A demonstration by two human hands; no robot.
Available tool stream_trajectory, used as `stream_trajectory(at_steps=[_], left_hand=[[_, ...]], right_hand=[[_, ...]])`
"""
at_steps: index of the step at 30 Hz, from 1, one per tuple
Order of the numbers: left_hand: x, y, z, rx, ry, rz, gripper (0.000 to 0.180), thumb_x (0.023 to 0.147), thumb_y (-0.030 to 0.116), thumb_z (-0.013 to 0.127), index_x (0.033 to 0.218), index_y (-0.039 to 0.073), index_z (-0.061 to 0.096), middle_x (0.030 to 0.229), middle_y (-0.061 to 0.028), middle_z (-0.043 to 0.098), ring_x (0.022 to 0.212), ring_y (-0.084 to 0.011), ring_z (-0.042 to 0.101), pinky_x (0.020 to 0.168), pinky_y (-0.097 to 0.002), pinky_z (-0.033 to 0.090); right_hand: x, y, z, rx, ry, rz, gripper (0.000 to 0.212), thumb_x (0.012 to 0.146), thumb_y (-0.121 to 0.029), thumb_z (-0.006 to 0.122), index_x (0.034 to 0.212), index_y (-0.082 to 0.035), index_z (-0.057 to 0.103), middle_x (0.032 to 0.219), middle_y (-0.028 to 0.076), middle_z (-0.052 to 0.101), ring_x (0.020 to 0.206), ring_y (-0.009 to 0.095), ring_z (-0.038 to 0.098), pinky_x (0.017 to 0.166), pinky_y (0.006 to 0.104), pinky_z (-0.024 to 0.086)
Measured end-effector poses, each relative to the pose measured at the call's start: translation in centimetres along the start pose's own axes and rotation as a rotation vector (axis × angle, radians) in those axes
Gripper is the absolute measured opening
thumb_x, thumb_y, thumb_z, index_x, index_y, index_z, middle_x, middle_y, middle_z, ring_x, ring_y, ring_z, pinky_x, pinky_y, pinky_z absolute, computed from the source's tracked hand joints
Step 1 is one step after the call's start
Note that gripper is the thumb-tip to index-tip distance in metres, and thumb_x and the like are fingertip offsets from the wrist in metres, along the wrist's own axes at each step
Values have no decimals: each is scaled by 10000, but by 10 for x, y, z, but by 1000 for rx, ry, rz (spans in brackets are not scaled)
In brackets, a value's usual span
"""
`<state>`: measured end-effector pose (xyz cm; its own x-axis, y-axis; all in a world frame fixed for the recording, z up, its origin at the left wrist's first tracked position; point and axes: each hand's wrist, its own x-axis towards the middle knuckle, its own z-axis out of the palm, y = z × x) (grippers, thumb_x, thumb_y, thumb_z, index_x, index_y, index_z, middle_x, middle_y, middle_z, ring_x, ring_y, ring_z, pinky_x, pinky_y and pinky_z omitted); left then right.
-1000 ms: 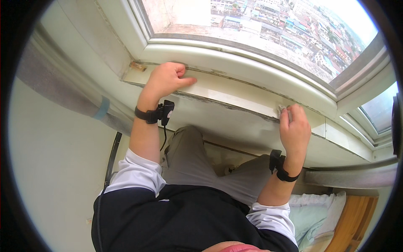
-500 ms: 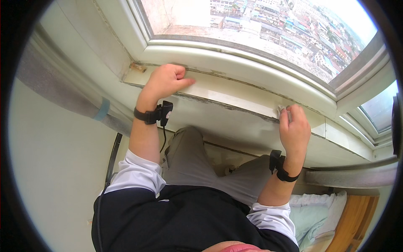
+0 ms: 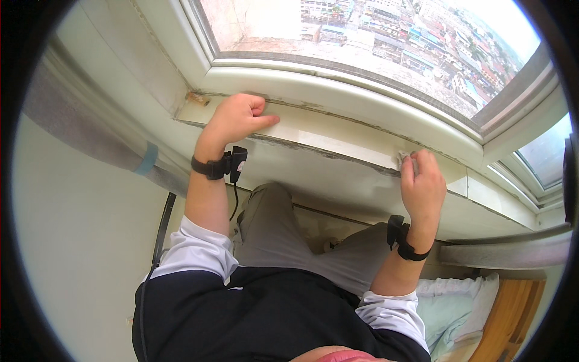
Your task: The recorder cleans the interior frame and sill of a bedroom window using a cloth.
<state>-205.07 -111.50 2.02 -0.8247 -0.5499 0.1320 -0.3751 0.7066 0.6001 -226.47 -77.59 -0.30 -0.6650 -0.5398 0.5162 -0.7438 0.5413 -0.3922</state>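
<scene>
My left hand (image 3: 236,119) rests on the left part of the pale window sill (image 3: 329,136). Its fingers are curled in, the thumb points right, and nothing shows in it. Farther right along the same sill, my right hand (image 3: 424,179) is closed on a small crumpled whitish cloth or tissue (image 3: 403,157). Most of that piece is hidden by the fingers, and it touches the sill near the front edge. Dark, rough grime lines the sill's front edge and the seam below the window frame (image 3: 338,90). Each wrist wears a black strap with a small device.
Behind the sill is a large window (image 3: 362,54) with buildings far below. A grey curtain (image 3: 102,133) with a blue tie hangs at left, and another gathered curtain (image 3: 506,253) is at right. Bedding (image 3: 443,308) and a wooden board (image 3: 506,320) lie at lower right.
Almost nothing differs. Both hands stay in place on the sill, the right one still holding the crumpled piece.
</scene>
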Motion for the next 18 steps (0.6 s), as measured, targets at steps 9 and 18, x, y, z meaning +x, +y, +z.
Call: stream_trajectory(at_steps=[9,18], left_hand=[[2,0,3,33,23,-16,535,811,353,820,660,45,410,620,-74,321,607,-207,308,547,-380,331],[1,3,2,13,23,-15,585,827,298,831,674,53,322,670,-23,231,645,-157,256,541,-366,273]], right_hand=[[-1,0,1,-8,20,-8,130,974,-195,663,942,-73,630,882,132,647,801,387,656,699,477,509],[-1,0,1,24,5,3,135,974,-196,660,936,-71,622,881,135,646,800,395,646,698,488,503]])
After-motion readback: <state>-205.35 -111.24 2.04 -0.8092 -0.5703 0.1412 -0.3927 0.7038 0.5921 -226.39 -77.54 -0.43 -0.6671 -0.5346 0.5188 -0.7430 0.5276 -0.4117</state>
